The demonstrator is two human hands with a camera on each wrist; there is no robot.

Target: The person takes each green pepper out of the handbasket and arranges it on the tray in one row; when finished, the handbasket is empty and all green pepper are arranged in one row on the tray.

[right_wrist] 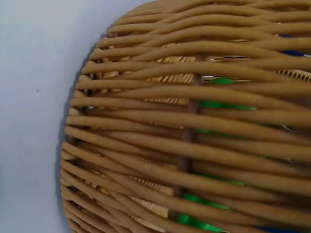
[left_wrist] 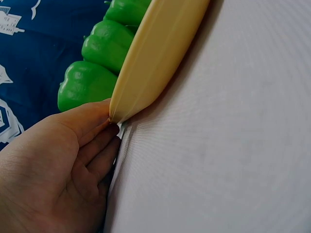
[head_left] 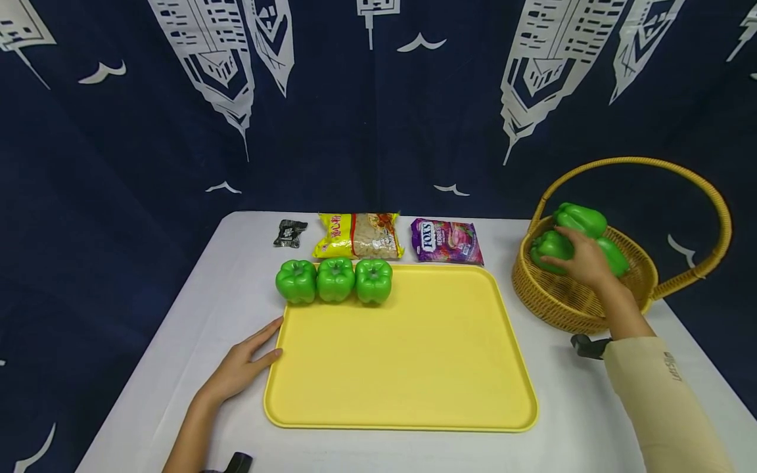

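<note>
Head: my right hand point(head_left: 582, 261) pinches a green pepper point(head_left: 547, 247) inside the basket point(head_left: 552, 305); best lift it snugly, clear of neighbouring peppers point(head_left: 582, 218). Left of that hand, a purple packet point(head_left: 447, 241) reads FOX'S.

Left wrist: my left hand's point(left_wrist: 53, 160) straight fingers touch the tray point(left_wrist: 155, 53).

Right wrist: basket weave hides my grip.

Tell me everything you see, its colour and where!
Table: one, white, underneath
Cloth: one, blue and white, behind table
Tray: one, yellow, on table
Tray peppers: three, green, far left corner
Basket: one, tan, right of tray
Basket peppers: at least three, green, inside
Packet: one, black, beyond tray
Middle bag: one, yellow, beyond tray
FOX'S bag: one, purple, beyond tray
Sleeve: one, beige, lower right
Gadgets: two, black, near arms
Left hand: one, touching tray
Right hand: one, gripping basket pepper
</note>
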